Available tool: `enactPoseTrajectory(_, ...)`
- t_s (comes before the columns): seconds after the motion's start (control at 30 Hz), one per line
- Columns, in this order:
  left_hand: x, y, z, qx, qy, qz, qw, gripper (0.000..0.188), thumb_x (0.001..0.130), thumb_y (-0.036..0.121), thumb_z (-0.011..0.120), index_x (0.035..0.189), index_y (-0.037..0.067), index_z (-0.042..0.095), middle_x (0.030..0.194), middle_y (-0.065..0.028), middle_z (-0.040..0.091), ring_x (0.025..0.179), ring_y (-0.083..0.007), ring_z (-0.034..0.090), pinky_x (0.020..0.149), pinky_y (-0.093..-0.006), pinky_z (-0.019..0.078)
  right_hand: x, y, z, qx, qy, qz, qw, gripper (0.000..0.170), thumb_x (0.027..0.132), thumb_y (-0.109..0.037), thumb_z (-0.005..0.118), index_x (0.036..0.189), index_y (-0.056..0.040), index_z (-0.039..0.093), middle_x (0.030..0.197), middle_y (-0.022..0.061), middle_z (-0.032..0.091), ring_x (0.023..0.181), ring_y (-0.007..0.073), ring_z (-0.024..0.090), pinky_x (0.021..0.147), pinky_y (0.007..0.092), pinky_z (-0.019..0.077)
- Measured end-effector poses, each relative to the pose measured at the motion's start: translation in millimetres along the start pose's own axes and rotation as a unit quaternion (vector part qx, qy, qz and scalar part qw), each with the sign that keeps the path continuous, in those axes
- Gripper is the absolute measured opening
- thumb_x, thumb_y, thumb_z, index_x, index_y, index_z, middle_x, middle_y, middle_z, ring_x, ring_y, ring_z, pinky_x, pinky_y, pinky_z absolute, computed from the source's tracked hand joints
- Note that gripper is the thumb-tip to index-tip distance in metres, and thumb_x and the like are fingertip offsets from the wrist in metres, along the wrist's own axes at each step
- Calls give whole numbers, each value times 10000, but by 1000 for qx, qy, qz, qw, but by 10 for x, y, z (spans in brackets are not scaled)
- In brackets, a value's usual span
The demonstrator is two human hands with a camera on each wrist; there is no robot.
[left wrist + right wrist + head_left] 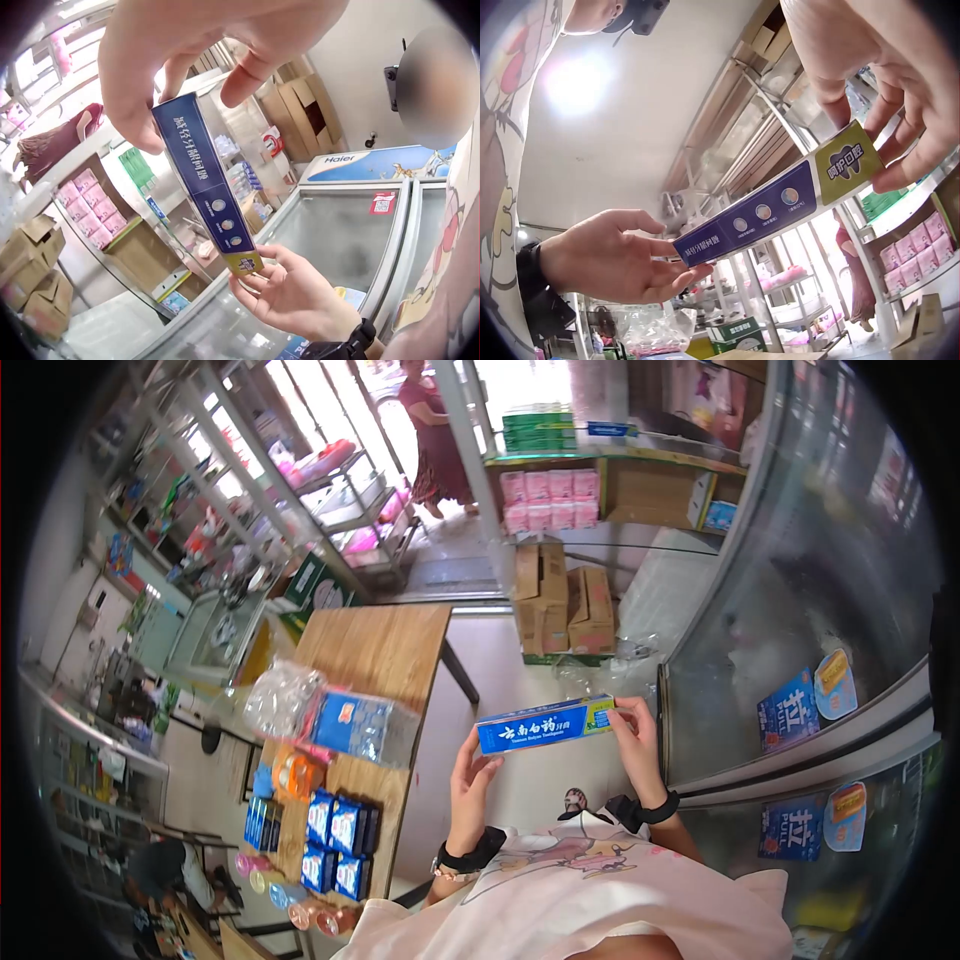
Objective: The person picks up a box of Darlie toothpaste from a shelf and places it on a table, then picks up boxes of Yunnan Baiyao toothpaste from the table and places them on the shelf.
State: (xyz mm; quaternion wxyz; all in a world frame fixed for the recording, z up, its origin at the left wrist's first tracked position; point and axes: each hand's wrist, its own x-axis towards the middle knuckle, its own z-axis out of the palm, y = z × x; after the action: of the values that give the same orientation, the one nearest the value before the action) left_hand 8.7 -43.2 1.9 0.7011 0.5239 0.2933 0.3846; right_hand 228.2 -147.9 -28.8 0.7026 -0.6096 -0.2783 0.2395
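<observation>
A long blue toothpaste box [545,725] with white lettering and a yellow-green end spans the space between both hands, in front of the body. My right hand [637,745] pinches the yellow-green end between thumb and fingers. At the blue end, my left hand [470,785] touches the box with extended fingers, its thumb standing apart from the carton. The right wrist view shows a side of the toothpaste box [765,210] with round icons, and the left hand [619,259] reaching to its far end. In the left wrist view, the right hand [292,292] holds the lower end.
To the left, a wooden table [385,645] bears blue packs [335,845], an orange item [298,772] and a clear plastic bag [285,700]. Cardboard boxes [560,600] stand ahead on the floor. Glass doors [800,610] line the right. A person [430,440] stands near the doorway.
</observation>
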Motion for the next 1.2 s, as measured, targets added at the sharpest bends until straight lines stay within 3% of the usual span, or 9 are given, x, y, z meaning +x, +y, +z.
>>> enactPoseTrajectory(0.3, 609, -195, 850, 38, -73, -31, 996, 547, 840, -5, 472, 1371, 2, 338, 1328, -101, 434, 1057, -165, 496, 918, -294, 420, 448, 125, -791, -9, 72, -1, 997, 189, 877, -106, 588, 1038, -27, 529, 984, 38, 568, 857, 94, 523, 715, 217, 444)
enactPoseTrajectory(0.47, 751, -316, 842, 15, -78, -95, 992, 551, 846, 49, 487, 1371, -12, 330, 1337, -96, 426, 1108, -170, 483, 930, -300, 410, 615, 218, -853, 5, 69, 21, 997, 201, 875, -101, 589, 1050, -18, 534, 966, 35, 570, 852, 88, 527, 703, 210, 440)
enactPoseTrajectory(0.67, 1167, -398, 844, 6, -53, -112, 992, 533, 855, 73, 471, 1364, -13, 338, 1326, -87, 435, 1125, -161, 482, 946, -323, 402, 864, 335, -740, -10, 61, 58, 996, 245, 867, -80, 597, 1096, -17, 534, 983, 35, 569, 886, 75, 517, 727, 212, 448)
enactPoseTrajectory(0.93, 2456, -450, 1074, 7, -130, -108, 986, 536, 851, 44, 461, 1370, -1, 334, 1352, -102, 414, 1131, -180, 479, 958, -328, 409, 1922, 364, -735, -62, 97, 34, 993, 244, 877, -37, 553, 1114, 7, 517, 967, 61, 586, 856, 89, 560, 767, 237, 490)
enactPoseTrajectory(1.0, 2773, -416, 1112, 28, -162, -100, 981, 544, 846, 30, 459, 1373, -3, 327, 1372, -105, 395, 1134, -194, 479, 957, -322, 412, 2231, 424, -716, -35, 115, 18, 993, 284, 861, -76, 594, 1130, -13, 528, 1001, 56, 593, 886, 101, 539, 734, 223, 447)
enactPoseTrajectory(1.13, 3433, -362, 1194, 12, -167, -79, 983, 550, 838, 0, 452, 1373, -2, 328, 1377, -103, 391, 1128, -191, 484, 965, -311, 403, 2914, 350, -582, -33, 113, 10, 993, 284, 857, -70, 594, 1127, -14, 531, 1017, 57, 587, 899, 113, 539, 763, 232, 450)
enactPoseTrajectory(1.2, 3712, -411, 1167, 15, -170, -81, 982, 549, 837, -3, 452, 1373, 0, 331, 1374, -101, 393, 1131, -188, 483, 964, -308, 404, 3148, 306, -471, -90, 122, -8, 988, 277, 861, -34, 572, 1132, -16, 516, 1022, 47, 578, 896, 114, 554, 772, 237, 477)
